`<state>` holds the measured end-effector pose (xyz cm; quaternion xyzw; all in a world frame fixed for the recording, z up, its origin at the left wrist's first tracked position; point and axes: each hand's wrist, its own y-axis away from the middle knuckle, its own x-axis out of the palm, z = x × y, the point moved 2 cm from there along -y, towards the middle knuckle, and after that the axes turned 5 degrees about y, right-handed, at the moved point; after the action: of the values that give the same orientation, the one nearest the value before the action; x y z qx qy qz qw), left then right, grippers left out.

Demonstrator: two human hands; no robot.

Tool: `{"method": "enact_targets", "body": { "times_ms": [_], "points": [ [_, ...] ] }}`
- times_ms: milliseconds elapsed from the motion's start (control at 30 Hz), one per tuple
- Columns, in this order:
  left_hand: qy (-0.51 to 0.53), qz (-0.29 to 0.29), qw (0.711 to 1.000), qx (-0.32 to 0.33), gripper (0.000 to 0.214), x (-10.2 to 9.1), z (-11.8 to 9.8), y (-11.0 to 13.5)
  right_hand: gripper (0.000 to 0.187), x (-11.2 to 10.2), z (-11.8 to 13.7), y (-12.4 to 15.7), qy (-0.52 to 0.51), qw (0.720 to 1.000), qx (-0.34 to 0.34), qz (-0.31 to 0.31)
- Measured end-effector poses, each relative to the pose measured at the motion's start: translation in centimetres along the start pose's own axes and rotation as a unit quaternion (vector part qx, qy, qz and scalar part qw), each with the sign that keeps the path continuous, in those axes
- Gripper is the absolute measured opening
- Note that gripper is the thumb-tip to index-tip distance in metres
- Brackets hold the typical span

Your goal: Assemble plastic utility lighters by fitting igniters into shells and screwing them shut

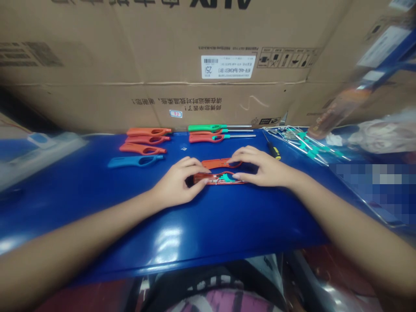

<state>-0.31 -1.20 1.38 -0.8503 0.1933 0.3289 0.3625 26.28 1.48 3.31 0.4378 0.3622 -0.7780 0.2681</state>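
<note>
An opened red lighter body lies on the blue table, with a green trigger piece and small inner parts showing. My left hand pinches its left end between thumb and fingers. At the right end, my right hand has its thumb at the green piece, and its fingertips reach an orange shell half just behind; the fingers partly cover both. Whether the right fingertips press on the shell or only rest by it is hard to see.
Several orange lighter shells and a blue shell lie at back left. Lighters with metal tubes, one green, lie behind my hands. A screwdriver and green-ended metal tubes are at right. A cardboard box walls the back.
</note>
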Motion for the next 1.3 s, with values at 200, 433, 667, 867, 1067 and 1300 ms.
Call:
{"method": "enact_targets", "body": {
  "times_ms": [200, 433, 667, 867, 1067, 1300],
  "points": [
    [0.037, 0.039, 0.998, -0.032, 0.021, 0.4, 0.1, 0.1, 0.044, 1.1, 1.0, -0.2, -0.018, 0.998, -0.02, 0.05],
    [0.084, 0.041, 0.992, -0.086, 0.023, 0.3, 0.7, -0.2, 0.039, 1.6, 0.8, -0.2, -0.027, 0.997, -0.006, 0.066],
    [0.094, 0.04, 0.99, -0.102, 0.022, 0.5, 0.6, 0.0, 0.037, 1.5, 1.0, -0.2, -0.021, 0.997, -0.002, 0.073],
    [0.101, 0.027, 0.99, -0.092, 0.022, 0.5, 0.9, 0.0, 0.037, 1.5, 0.8, -0.2, -0.026, 0.997, 0.004, 0.073],
    [0.159, 0.0, 0.979, -0.126, 0.019, 0.4, 1.4, -0.1, 0.039, 1.4, 0.8, -0.1, -0.023, 0.997, -0.002, 0.071],
    [0.135, 0.01, 0.98, -0.148, 0.019, 0.3, 1.2, 0.0, 0.041, 1.6, 0.6, -0.1, -0.025, 0.997, 0.0, 0.071]
  ]
}}
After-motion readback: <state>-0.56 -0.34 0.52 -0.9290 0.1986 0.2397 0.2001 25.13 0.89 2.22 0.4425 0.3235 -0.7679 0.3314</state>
